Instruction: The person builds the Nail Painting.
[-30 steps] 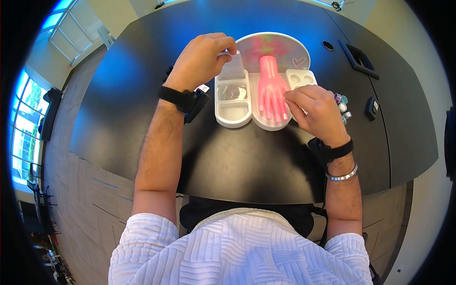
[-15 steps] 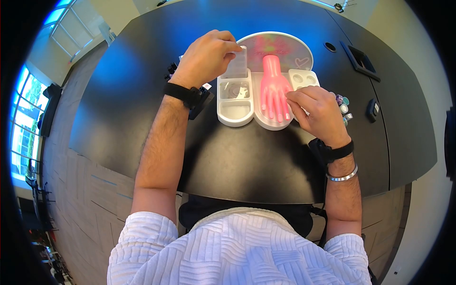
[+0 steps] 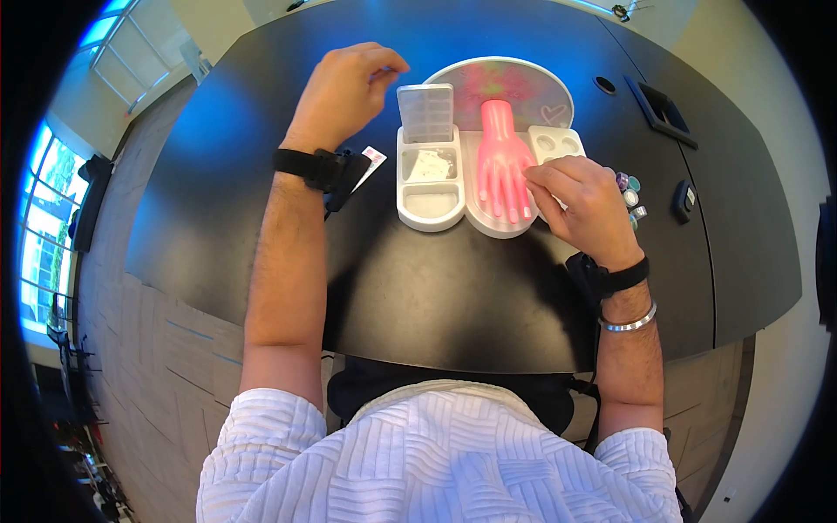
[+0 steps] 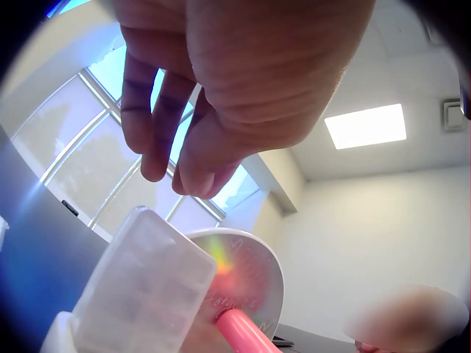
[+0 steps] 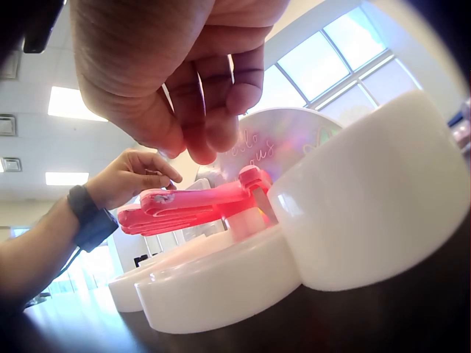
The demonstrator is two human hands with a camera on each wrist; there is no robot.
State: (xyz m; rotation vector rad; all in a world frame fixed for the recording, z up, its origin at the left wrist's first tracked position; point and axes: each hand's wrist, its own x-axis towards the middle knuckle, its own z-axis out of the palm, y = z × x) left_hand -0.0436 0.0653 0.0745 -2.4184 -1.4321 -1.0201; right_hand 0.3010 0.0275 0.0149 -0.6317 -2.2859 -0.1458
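Note:
A pink model hand (image 3: 503, 166) lies palm down on a white tray (image 3: 430, 222), fingers toward the person. Over the tray's left part, a translucent compartment lid (image 3: 425, 113) stands raised. The left hand (image 3: 344, 96) is in the air just left of that lid; its bent, loose fingers hold nothing, and the left wrist view shows them above the lid (image 4: 147, 283). Beside the model hand's thumb side hovers the right hand (image 3: 582, 209), fingers loosely bent. In the right wrist view its fingertips hang above the pink hand (image 5: 199, 202), with nothing visible between them.
A round mirror (image 3: 549, 91) stands at the tray's back. Small jars (image 3: 630, 198) sit to the right, near a black device (image 3: 683, 200) and a table recess (image 3: 660, 109). A white and pink card (image 3: 372, 159) lies beside the left wrist.
The left hand has come away from the translucent lid, moving left, and the lid stands fully in view. The right hand has stayed nearly still beside the pink model hand.

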